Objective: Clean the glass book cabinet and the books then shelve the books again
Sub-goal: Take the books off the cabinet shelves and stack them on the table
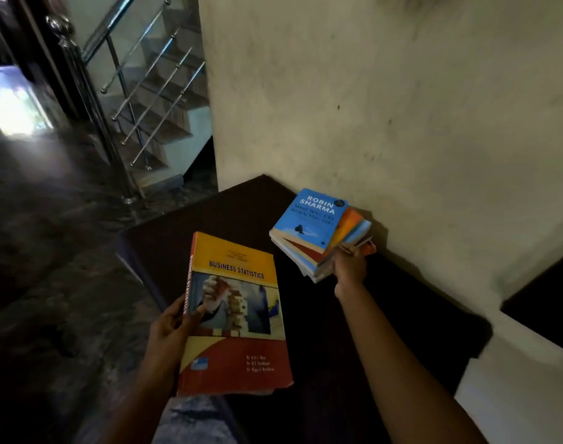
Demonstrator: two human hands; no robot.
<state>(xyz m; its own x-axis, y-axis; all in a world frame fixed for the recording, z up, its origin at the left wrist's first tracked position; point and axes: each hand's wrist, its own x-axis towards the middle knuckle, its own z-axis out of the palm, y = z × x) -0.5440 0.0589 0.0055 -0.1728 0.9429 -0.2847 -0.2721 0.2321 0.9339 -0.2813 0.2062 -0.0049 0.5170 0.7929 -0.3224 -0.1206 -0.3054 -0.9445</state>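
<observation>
Yellow-and-red glossy cover, head view: big rectangular paperback textbook, "BUSINESS STATISTICS" printed on the front and down the red spine. Photo panel mid-cover, red curved band at the bottom. Near lower corner is worn and slightly curled. It's held flat, cover up, over the near part of a dark brown matte top.

Left hand grips the textbook at the spine edge. Thumb lies on the cover, fingers are curled underneath.

Right hand is clamped on the near corner of a stack of paperbacks, arm stretched forward. Stack is fanned and skewed, edges not aligned, with orange, light blue and red covers showing along the right side. Page blocks look off-white. Top one is a blue book with "ROBIN SHARMA" in white letters and a small dark round sticker at the far corner. Stack is at the far side of the brown top, just beside the wall. Can't tell whether it's resting fully or tipped up by the grip.

Wall is cream plaster, rough, smudged with grey marks. Second dark surface at the right edge, with a pale ledge between.

Upper left: polished steel stair railing with a round knob post and slanted thin bars, brown-tread stairs behind. Floor is dark, glossy, stone-like, with a bright glare patch at far left.

Mottled blue-grey fabric below the textbook.
</observation>
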